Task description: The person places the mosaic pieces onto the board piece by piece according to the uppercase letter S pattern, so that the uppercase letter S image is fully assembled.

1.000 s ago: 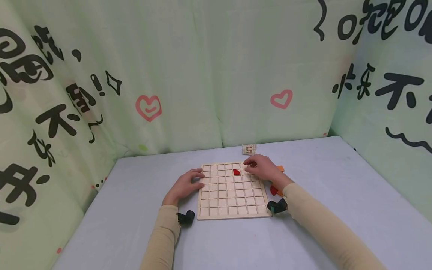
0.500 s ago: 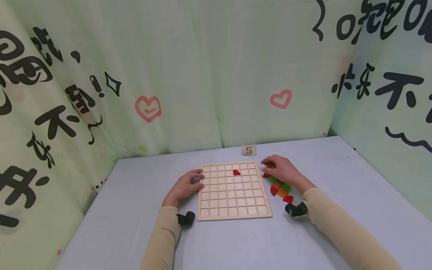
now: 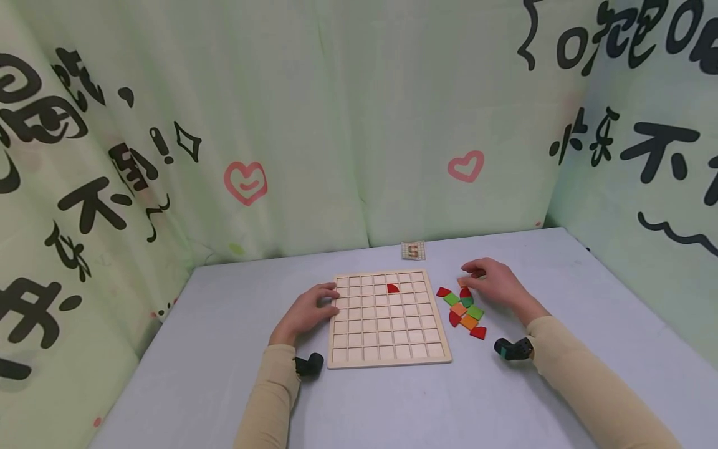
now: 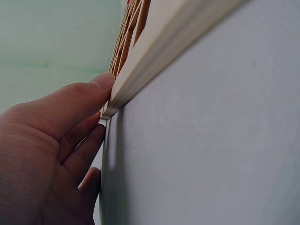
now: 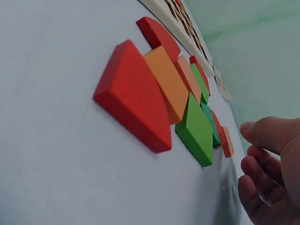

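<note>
The left hand (image 3: pixel 305 308) rests at the left edge of a wooden grid board (image 3: pixel 370 360); in the left wrist view its thumb (image 4: pixel 101 84) touches the board's side, with the fingers fairly straight below. One red quarter-round block (image 3: pixel 392 289) sits in a cell toward the board's far side. To the right, the right hand (image 3: pixel 496 284) is over the far end of a cluster of coloured blocks, fingertips close to an orange block (image 5: pixel 228 142). Nothing shows between its thumb and bent fingers in the right wrist view. Nearby lie a dark green block (image 3: pixel 467 302) and a light green block (image 5: pixel 197 131).
Several red, orange and green blocks, including a red one (image 5: pixel 133 98) nearest the wrist camera, lie just right of the board. A small patterned card (image 3: pixel 413 251) lies behind the board near the table's (image 3: pixel 224 374) back edge. Printed curtains (image 3: pixel 348 125) surround the table.
The right hand has moved from over the board's far right part rightward to the far end of the block cluster, uncovering the blocks. The left hand stays at the board's edge.
</note>
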### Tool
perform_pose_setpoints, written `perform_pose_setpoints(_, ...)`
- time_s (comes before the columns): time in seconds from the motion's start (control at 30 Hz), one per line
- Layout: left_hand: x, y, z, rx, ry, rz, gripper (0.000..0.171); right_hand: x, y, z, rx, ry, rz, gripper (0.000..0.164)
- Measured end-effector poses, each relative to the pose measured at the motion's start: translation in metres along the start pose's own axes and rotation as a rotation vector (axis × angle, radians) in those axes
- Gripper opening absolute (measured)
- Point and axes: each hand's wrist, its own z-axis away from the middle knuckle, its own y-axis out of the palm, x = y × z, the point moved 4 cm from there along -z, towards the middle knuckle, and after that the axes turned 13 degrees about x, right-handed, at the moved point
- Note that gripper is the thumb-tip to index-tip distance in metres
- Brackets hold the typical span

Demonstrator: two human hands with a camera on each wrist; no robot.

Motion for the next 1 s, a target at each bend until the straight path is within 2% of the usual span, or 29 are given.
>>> perform_pose_setpoints(0.2, -0.001, 0.001, 0.002, 0.007, 0.012, -0.010, 0.032, -0.014, 0.001, 0.001, 0.028, 0.023, 0.014, 0.042)
perform_pose_setpoints(0.37, 0.000, 0.001, 0.002, 0.004, -0.005, -0.005, 0.032, -0.011, 0.006, 0.000, 0.063, 0.004, 0.029, 0.045)
perform_pose_setpoints(0.67, -0.001, 0.000, 0.001, -0.005, 0.002, -0.008, 0.031, -0.010, 0.009, -0.005, 0.037, 0.002, 0.027, 0.037)
perform_pose_setpoints(1.0, -0.002, -0.001, 0.002, 0.001, 0.011, -0.007, 0.032, -0.008, 0.010, -0.008, 0.035, -0.020, 0.061, 0.040)
